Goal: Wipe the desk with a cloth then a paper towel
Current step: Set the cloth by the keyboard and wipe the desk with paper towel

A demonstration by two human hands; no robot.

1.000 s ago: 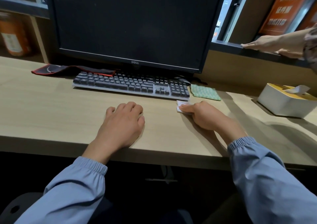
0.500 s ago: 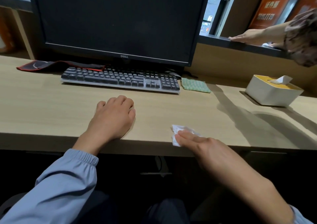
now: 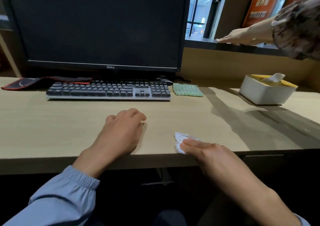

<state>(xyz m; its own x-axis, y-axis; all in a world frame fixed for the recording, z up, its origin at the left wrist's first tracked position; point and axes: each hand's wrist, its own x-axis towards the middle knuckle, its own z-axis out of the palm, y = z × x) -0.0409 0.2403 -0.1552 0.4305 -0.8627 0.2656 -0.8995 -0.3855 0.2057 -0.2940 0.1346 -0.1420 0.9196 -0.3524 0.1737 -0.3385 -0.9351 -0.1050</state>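
Right hand [image 3: 204,149] lies flat, fingers straight, pressing the paper towel [image 3: 179,138] onto the desk [image 3: 69,122] right at its near edge, right of centre. The towel is a crumpled white wad, long axis roughly near-to-far, under the fingertips and poking out past them to the left. The right hand is the one on it. The left hand [image 3: 121,130] rests on the desk just to the towel's left, not touching it, fingers loosely curled, nothing visibly held. The green cloth [image 3: 187,90] lies flat towards the far edge, beside the right end of the keyboard [image 3: 107,89], well apart from both hands; likely the cloth pass is done and this is the towel pass. The next stroke probably goes away from the near edge. The monitor [image 3: 97,27] bezel reads "DELL". The orange posters [image 3: 259,2] carry characters too blurred to read.
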